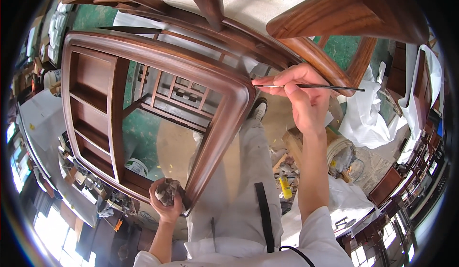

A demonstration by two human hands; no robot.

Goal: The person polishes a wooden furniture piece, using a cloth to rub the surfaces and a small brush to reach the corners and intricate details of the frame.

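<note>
**Wooden frame, thin brush, rag: both hands engaged**

Right hand [306, 99]: fingers pinched shut around a thin brush [315, 86], slim dark handle lying nearly level and pointing right, tip at the rounded corner of a dark-stained wooden frame [224, 83]; fingertips just beside that corner.

Left hand [165, 202]: closed around a crumpled grey rag [166, 190], pressed against the lower end of the same frame, near its bottom corner.

Frame: reddish-brown, glossy, panelled section with recessed shelves-like slots on the left; open section on the right; tilted across the middle of the view between the two hands.

Above: further curved wooden pieces [330, 16] in the same finish, crossing the top of the view.

Below: legs in pale trousers [248, 171], one shoe [258, 109] on the floor; white sleeves at the lower edge.

Floor items: white bucket [339, 147] right of the right forearm; yellow bottle [285, 186] near the legs; small white tub [136, 166] seen through the open frame; white sheets [368, 119] crumpled on the right.
</note>
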